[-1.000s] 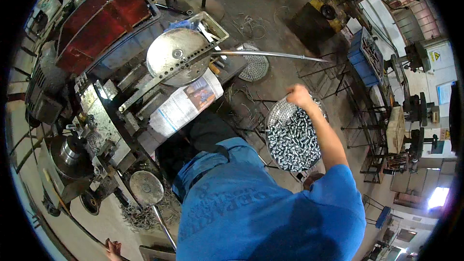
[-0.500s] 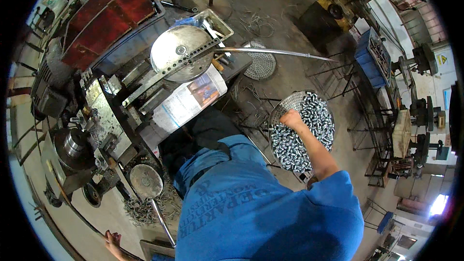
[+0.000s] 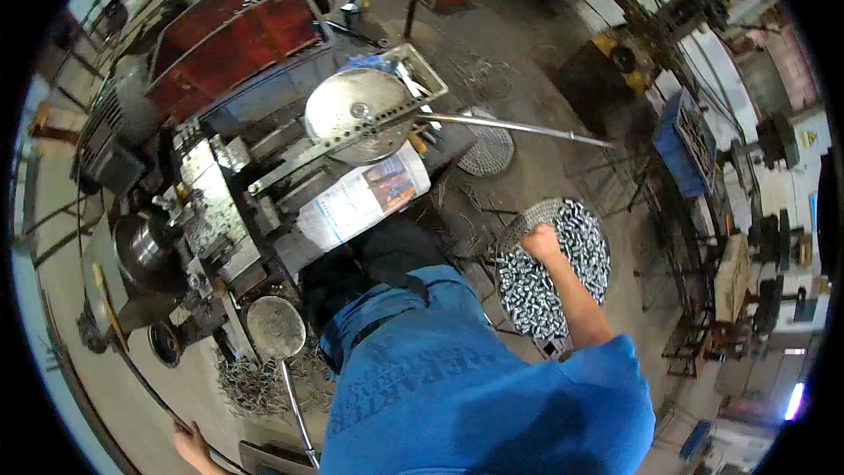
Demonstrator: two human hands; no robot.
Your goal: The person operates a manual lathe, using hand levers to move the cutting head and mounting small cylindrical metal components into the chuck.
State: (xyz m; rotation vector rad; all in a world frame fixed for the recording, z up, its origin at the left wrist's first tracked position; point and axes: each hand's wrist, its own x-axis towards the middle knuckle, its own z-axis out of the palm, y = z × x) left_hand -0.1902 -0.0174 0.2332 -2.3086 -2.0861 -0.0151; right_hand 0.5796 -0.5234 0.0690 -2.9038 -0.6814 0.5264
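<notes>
My right hand (image 3: 540,244) is closed above the far left part of a round perforated tray (image 3: 538,214), which holds a heap of short shiny metal cylinders (image 3: 576,251). Whatever those fingers hold, if anything, is hidden. At the lower left my left hand (image 3: 192,447) wraps round a long thin dark rod (image 3: 141,376) that curves up toward the machine. On that machine a round metal chuck-like part (image 3: 149,246) sits beside its grimy metal bed (image 3: 215,202).
A large metal disc (image 3: 356,105) with a perforated bar lies ahead, beside a printed paper sheet (image 3: 356,207). A long metal bar (image 3: 519,127) juts rightward. Tangled metal shavings (image 3: 242,387) cover floor under a small round plate (image 3: 276,327). A blue crate (image 3: 681,145) stands right.
My view has shifted, so the machine and tray appear slightly lower. My right hand is still closed over the tray, and my left hand is still round the rod.
</notes>
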